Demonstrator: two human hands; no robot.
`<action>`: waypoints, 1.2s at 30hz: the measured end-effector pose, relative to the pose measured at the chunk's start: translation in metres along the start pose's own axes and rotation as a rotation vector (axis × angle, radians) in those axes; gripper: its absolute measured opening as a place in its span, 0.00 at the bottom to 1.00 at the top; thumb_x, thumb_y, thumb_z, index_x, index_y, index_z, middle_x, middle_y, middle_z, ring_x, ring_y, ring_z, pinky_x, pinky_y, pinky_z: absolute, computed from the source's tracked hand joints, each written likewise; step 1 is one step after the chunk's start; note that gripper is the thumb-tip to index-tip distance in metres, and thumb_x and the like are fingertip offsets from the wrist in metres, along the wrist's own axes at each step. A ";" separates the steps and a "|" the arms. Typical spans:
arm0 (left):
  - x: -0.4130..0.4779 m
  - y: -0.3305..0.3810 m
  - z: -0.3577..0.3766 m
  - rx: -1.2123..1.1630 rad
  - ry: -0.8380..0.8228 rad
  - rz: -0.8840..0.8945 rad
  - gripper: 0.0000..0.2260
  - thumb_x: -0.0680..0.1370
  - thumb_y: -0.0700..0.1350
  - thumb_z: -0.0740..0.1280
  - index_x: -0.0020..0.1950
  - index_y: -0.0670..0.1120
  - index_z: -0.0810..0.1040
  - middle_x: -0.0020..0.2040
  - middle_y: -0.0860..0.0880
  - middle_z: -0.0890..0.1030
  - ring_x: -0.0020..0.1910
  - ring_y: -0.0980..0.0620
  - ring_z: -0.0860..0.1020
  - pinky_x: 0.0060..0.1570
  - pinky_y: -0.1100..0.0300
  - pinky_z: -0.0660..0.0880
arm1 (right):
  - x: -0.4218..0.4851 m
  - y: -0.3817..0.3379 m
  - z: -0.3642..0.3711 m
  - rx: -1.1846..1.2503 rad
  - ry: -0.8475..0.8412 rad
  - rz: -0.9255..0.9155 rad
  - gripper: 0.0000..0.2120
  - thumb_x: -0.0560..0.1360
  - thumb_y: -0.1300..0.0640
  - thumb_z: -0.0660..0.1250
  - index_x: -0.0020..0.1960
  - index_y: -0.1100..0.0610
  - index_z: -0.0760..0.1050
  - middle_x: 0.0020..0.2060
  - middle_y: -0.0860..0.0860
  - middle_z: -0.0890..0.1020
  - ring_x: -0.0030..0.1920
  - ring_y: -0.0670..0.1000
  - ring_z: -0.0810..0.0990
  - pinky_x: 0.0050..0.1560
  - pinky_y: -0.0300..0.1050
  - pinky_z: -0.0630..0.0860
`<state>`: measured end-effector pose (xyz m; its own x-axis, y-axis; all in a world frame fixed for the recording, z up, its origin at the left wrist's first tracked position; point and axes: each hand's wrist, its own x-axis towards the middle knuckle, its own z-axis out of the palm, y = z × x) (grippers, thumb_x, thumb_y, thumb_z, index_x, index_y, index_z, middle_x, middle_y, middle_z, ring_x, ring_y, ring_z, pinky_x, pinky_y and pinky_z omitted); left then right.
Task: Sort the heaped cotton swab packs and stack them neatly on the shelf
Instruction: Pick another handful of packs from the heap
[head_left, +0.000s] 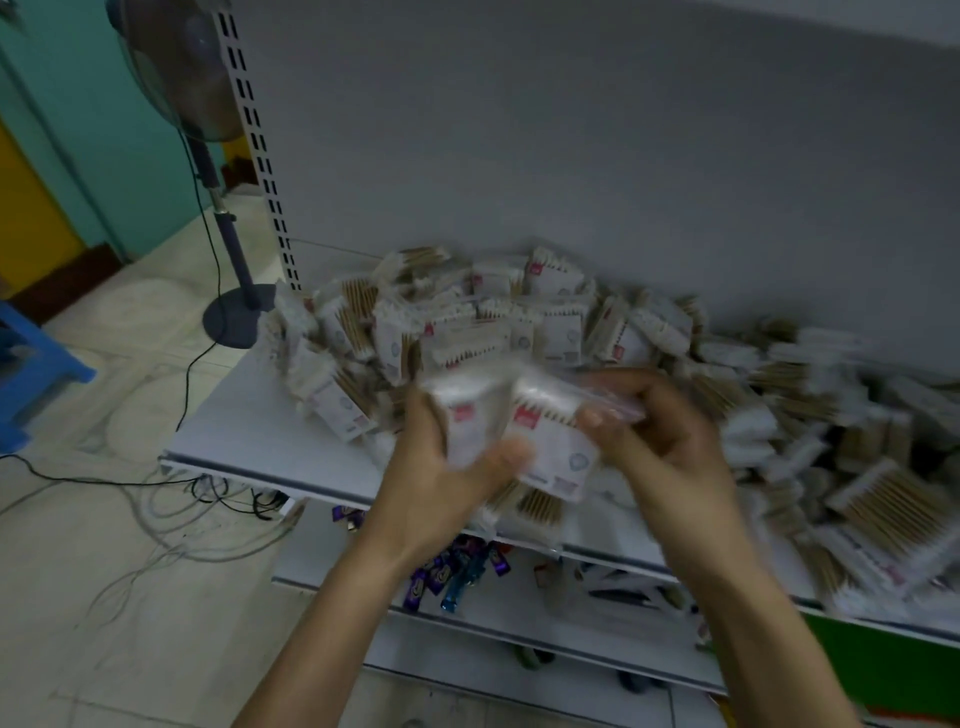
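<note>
Gripping swab packs (540, 441) at frame centre, both forearms angled up from lower edge. Left hand (436, 467) curled round bundle, thumb across front. Right hand (665, 441) pinches same bundle, fingers bent. Packs clear plastic, white tips, tan sticks, red label; blurred. Heap (519, 322) behind, sprawling rightward over white shelf (234, 415).
</note>
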<state>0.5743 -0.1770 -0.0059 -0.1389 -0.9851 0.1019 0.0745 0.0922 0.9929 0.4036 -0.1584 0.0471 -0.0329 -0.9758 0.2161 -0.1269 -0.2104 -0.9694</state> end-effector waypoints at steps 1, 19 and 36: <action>-0.004 0.000 0.006 0.038 -0.030 -0.009 0.37 0.59 0.66 0.76 0.61 0.50 0.69 0.52 0.54 0.82 0.51 0.58 0.82 0.45 0.64 0.78 | -0.004 0.003 0.008 0.007 -0.009 0.001 0.07 0.72 0.53 0.71 0.48 0.54 0.76 0.42 0.48 0.83 0.42 0.46 0.83 0.39 0.38 0.79; -0.028 -0.019 -0.040 -0.605 0.251 -0.267 0.42 0.45 0.59 0.83 0.55 0.46 0.79 0.46 0.47 0.85 0.42 0.52 0.83 0.35 0.59 0.80 | 0.024 0.078 0.004 -1.247 -0.105 -0.365 0.24 0.60 0.68 0.74 0.54 0.53 0.81 0.48 0.52 0.84 0.50 0.56 0.82 0.58 0.44 0.60; -0.031 -0.015 -0.034 -0.307 -0.193 -0.136 0.40 0.53 0.59 0.82 0.59 0.45 0.73 0.43 0.47 0.84 0.43 0.49 0.83 0.41 0.60 0.79 | 0.009 0.014 0.038 -0.380 -0.316 -0.161 0.13 0.80 0.52 0.57 0.60 0.50 0.78 0.50 0.44 0.81 0.51 0.42 0.79 0.52 0.41 0.76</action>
<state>0.6116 -0.1524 -0.0263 -0.3489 -0.9371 0.0087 0.3303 -0.1143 0.9369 0.4393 -0.1726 0.0314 0.3102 -0.9155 0.2562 -0.4585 -0.3802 -0.8032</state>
